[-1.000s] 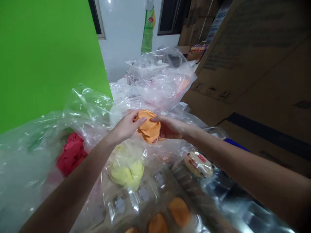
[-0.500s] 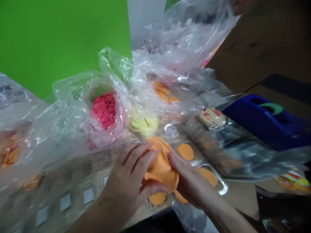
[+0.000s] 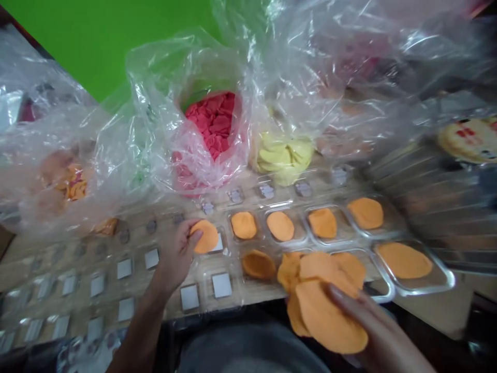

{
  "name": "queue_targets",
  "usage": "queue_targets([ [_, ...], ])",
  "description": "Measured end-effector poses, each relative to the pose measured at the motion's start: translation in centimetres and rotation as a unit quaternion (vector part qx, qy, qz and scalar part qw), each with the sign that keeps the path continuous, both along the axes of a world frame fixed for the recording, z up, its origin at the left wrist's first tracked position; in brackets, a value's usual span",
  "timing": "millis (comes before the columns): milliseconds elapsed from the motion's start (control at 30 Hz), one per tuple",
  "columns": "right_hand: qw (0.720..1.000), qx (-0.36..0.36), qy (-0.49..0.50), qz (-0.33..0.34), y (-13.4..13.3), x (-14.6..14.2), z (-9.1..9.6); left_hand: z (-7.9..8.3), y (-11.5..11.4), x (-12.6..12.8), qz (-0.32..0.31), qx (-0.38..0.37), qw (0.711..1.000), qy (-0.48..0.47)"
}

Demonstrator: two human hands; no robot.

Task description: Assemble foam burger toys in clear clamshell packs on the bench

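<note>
My left hand pinches one thin orange round piece by its edge, above a clear plastic tray compartment holding a white square. A loose stack of orange pieces, soft and thin, is gripped in my right hand at the front right. That stack partly covers the tray behind it. Single orange pieces lie in several compartments, among them an orange piece just right of my left hand and a larger orange piece at the far right.
Behind the trays, clear plastic bags hold red pieces, pale yellow pieces and orange pieces. More tray compartments with white squares run along the left. A green panel stands at the back. Clear packaging lies right.
My hands, together on the orange stack before, are now apart: the left has moved left with one piece, the right keeps the stack. The view has shifted, showing more of the trays.
</note>
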State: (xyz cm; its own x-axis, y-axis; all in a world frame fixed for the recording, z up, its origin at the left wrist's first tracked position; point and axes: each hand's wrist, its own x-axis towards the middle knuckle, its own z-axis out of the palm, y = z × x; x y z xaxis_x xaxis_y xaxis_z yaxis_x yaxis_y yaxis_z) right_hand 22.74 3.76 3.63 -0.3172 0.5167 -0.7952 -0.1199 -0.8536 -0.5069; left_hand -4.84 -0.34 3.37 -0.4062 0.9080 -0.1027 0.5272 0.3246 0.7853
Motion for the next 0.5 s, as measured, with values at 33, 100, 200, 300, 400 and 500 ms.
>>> queue_targets([
  [33,1.0,-0.01,-0.008,-0.005,0.5,0.2,0.2,-0.3,0.2,-0.1,-0.039,-0.012,0.998,0.042],
  [100,0.999,-0.034,-0.011,-0.019,1.1,0.0,0.7,-1.3,0.5,0.2,-0.114,-0.038,0.982,0.145],
  [200,0.998,-0.034,0.024,-0.039,1.2,-1.3,1.3,-3.0,0.7,1.1,-0.153,-0.063,0.943,0.289],
  [300,0.997,-0.014,0.068,-0.027,0.9,-3.1,1.5,-3.7,0.5,1.5,-0.113,-0.066,0.929,0.346],
  [400,0.993,0.009,0.115,0.006,0.5,-4.5,1.3,-1.8,-0.2,2.0,-0.074,0.022,0.945,0.317],
  [500,0.983,0.022,0.182,0.019,0.3,-5.7,0.9,1.8,-1.3,3.3,-0.144,0.152,0.95,0.232],
])
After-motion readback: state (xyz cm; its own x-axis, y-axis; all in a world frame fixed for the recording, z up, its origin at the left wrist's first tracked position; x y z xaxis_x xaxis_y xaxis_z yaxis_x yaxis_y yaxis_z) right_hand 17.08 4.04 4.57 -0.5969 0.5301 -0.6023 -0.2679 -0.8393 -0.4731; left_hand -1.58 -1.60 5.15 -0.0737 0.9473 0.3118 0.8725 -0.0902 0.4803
